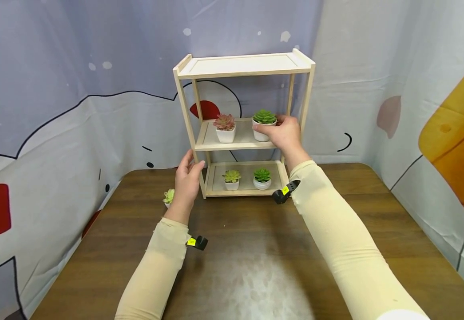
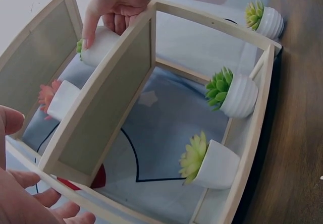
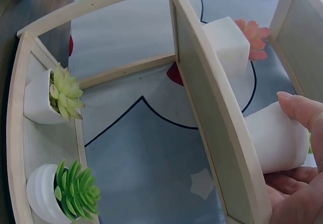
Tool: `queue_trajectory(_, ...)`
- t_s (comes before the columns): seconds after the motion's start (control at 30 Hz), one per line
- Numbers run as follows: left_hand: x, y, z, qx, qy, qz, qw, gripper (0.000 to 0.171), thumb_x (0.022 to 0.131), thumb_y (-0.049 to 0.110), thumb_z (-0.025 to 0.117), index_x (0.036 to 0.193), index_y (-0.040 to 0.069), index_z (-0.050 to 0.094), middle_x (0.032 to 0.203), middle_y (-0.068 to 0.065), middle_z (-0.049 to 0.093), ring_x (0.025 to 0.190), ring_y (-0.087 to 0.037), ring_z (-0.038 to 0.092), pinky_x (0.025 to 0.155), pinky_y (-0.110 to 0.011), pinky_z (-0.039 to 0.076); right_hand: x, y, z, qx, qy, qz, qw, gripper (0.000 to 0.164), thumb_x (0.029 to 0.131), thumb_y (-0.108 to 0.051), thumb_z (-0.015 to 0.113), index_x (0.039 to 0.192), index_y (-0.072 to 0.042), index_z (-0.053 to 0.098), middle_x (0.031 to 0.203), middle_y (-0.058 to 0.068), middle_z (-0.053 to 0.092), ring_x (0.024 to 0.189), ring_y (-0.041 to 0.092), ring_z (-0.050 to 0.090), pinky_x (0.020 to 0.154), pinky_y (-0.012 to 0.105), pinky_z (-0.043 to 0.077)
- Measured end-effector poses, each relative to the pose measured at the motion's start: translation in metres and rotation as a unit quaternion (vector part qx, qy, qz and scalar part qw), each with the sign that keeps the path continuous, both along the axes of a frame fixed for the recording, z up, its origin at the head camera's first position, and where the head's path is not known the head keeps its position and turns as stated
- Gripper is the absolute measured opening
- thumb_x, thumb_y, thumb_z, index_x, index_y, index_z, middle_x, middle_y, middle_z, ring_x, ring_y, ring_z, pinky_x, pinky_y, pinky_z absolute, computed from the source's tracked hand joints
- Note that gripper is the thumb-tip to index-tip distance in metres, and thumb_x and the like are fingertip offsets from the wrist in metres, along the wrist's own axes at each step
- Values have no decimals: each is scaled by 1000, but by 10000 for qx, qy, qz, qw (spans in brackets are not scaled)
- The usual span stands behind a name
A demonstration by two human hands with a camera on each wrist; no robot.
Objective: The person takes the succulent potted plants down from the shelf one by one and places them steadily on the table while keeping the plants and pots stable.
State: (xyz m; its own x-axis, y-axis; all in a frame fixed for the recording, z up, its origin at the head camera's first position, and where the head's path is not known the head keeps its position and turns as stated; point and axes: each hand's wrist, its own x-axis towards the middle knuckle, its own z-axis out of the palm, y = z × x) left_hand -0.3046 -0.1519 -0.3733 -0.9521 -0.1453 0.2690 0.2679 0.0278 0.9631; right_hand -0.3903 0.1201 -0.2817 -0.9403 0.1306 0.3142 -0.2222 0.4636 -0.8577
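Note:
My right hand [image 1: 285, 133] grips the white pot of a green succulent [image 1: 264, 117] between thumb and fingers, at the right side of the middle shelf. Left of it on that shelf stands a reddish succulent [image 1: 224, 122] in a square white pot. My left hand [image 1: 188, 178] is beside the left post of the wooden shelf rack [image 1: 243, 146], its fingers loosely extended around the post and holding no pot. Whether they touch the post I cannot tell. The bottom shelf carries a yellow-green succulent [image 1: 232, 177] and a green succulent in a round ribbed pot [image 1: 262, 175].
Another small potted succulent [image 1: 169, 197] stands on the brown table [image 1: 232, 266], left of the rack and partly behind my left hand. In the left wrist view, a ribbed potted plant [image 2: 265, 19] stands past the rack's other side. A patterned curtain [image 1: 136, 120] hangs behind.

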Motion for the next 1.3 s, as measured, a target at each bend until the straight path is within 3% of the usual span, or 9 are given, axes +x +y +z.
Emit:
queue_trajectory(0.2,1,-1,3,10,-53,2,10000,68,105,27,56,165,15,25,170,-6,26,156,-27,27,127,-47,28,0,-1,2,-198,42,89,9998,74,76,-44,88,134,-4,65,121,14,70,104,24,64,86,35,53)
queue_trajectory(0.63,3,-4,3,-25,-115,38,9999,68,104,27,56,165,17,25,171,-5,25,157,-27,24,127,-47,27,1,-2,1,-95,7,139,9999,82,75,-47,88,140,-5,60,125,14,66,109,25,61,90,39,52)
queue_trajectory(0.87,2,-3,4,-52,-145,-23,9999,69,104,28,56,165,17,25,171,-5,25,157,-27,23,128,-47,26,1,-1,0,27,-78,88,9999,91,74,-51,88,147,-6,54,132,14,62,116,26,58,96,42,51)
queue_trajectory(1.03,1,-2,6,-57,-127,-28,9999,68,104,28,56,164,17,26,171,-6,25,158,-28,22,128,-47,25,2,0,3,-122,64,127,9998,92,76,-45,88,149,-3,51,137,18,61,123,29,58,102,44,51)
queue_trajectory(1.3,2,-3,4,-82,-275,-43,9996,70,104,29,57,165,18,25,171,-4,24,158,-28,21,128,-46,25,4,3,2,-380,-93,286,9988,96,77,-42,88,154,-5,44,148,19,54,137,30,52,110,45,48)
